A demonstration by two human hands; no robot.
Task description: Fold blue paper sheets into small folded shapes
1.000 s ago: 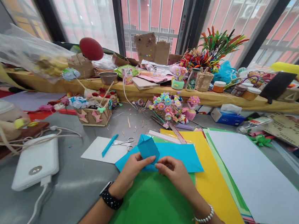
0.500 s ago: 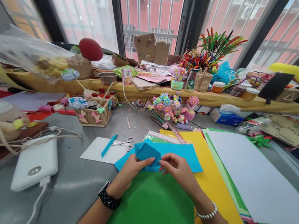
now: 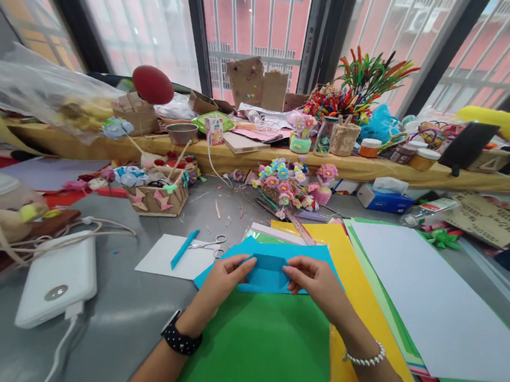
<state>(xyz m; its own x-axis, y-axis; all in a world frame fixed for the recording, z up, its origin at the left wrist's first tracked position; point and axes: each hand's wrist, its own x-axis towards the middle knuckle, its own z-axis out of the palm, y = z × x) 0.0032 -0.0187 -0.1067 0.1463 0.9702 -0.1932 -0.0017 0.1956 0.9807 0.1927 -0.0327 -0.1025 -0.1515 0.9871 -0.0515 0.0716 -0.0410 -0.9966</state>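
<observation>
A folded piece of blue paper (image 3: 268, 271) is held up between my two hands, its creases showing. My left hand (image 3: 232, 273) pinches its left edge between thumb and fingers. At the right edge, my right hand (image 3: 312, 281) pinches it the same way. Beneath and behind lies a larger sheet of blue paper (image 3: 321, 259), partly hidden by the hands and the folded piece. Nearer to me spreads a green sheet (image 3: 256, 349), under my wrists.
Left of the hands, scissors (image 3: 208, 245) and a narrow blue strip (image 3: 184, 249) lie on white paper (image 3: 152, 256). A white power bank (image 3: 61, 280) with cables sits farther left. Yellow paper (image 3: 370, 312) and a white sheet (image 3: 430, 294) lie to the right. Craft flowers (image 3: 283, 179) stand behind.
My right hand has taken hold of the folded paper's right edge. The paper has turned from a tilted, pointed shape to a wider, level one stretched between both hands.
</observation>
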